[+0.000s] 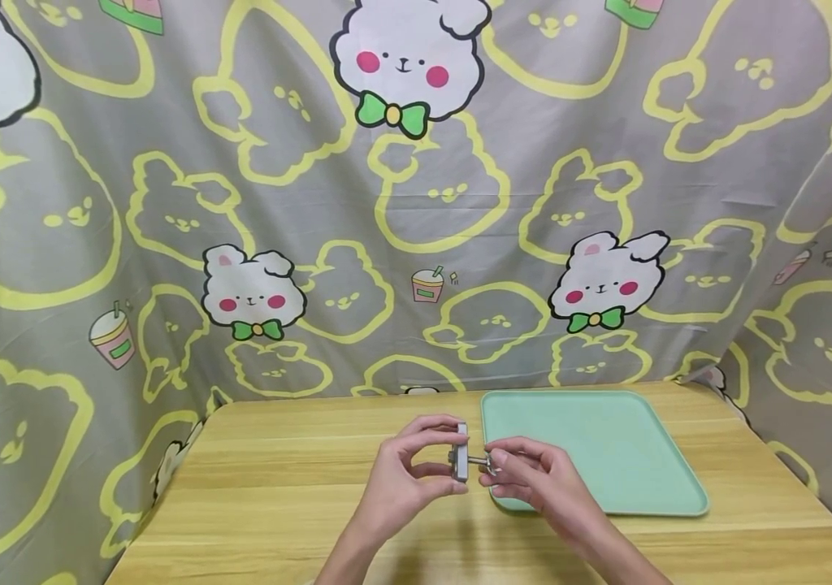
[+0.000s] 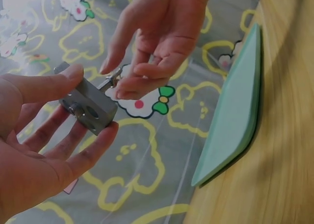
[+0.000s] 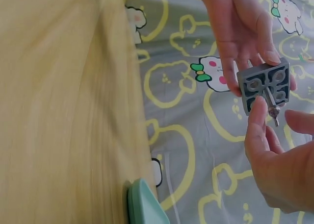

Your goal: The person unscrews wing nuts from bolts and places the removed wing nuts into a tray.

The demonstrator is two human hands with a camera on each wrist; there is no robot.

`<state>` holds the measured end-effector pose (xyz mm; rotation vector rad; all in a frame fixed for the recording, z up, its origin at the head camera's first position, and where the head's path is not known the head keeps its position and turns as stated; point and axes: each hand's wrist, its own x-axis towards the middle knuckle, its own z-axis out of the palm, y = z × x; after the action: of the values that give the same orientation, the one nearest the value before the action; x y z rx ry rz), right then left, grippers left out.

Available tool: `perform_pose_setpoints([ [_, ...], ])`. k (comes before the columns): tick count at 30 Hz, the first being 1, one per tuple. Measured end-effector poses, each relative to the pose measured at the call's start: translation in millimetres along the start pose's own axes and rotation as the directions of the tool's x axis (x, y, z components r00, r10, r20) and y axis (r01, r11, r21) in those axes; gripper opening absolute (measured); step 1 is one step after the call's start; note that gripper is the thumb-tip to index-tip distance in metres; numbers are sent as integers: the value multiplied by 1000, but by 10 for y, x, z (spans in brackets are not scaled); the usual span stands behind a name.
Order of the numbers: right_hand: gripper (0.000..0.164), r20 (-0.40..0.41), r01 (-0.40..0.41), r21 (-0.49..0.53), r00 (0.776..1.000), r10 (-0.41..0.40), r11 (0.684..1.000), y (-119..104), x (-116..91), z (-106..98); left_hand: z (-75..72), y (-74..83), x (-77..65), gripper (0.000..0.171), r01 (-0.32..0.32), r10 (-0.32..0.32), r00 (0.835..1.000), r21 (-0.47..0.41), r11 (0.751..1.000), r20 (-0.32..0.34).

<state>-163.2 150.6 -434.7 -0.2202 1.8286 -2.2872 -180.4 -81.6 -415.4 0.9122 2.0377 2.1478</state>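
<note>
My left hand (image 1: 401, 471) grips a grey metal block (image 1: 462, 452) by its edges, thumb on one side and fingers on the other. The block has round holes and recesses on its face, clearest in the right wrist view. From its middle a thin metal rod (image 3: 270, 97) sticks out towards my right hand (image 1: 533, 475), with a small shiny fitting (image 3: 274, 111) near its end. The right fingers lie around that end; in both wrist views the thumb stands apart from it. Whether a fingertip touches the fitting, I cannot tell. Both hands are above the table.
A light green tray (image 1: 599, 455) lies on the wooden table (image 1: 277, 487), at the right behind my right hand. A grey curtain (image 1: 357, 203) with cartoon animals and yellow outlines hangs behind the table and along its sides.
</note>
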Motion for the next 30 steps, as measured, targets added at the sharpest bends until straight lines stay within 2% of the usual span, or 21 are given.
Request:
perform_pose_setpoints([
  [3, 31, 40, -37, 28, 999, 36, 999, 2, -1, -12, 14, -5, -6, 47, -9, 8, 1000, 20, 1000, 12],
  [7, 24, 67, -40, 21, 997, 39, 999, 8, -5, -23, 28, -3, -7, 47, 0, -1, 1000, 26, 1000, 20],
  [15, 20, 43, -7, -46, 999, 9, 999, 2, -6, -38, 30, -16, -3, 47, 13, -13, 1000, 22, 1000, 19],
  [21, 25, 27, 111, -138, 994, -108, 984, 30, 8, -38, -2, -32, 8, 47, 15, -15, 1000, -13, 1000, 6],
  [27, 22, 44, 279, -210, 960, -276, 937, 56, 8, -40, -64, -23, 9, 48, 18, -19, 1000, -33, 999, -18],
  [30, 18, 23, 319, -267, 945, -325, 909, 64, 24, -58, -80, -15, 8, 49, 22, -23, 1000, -37, 999, -19],
])
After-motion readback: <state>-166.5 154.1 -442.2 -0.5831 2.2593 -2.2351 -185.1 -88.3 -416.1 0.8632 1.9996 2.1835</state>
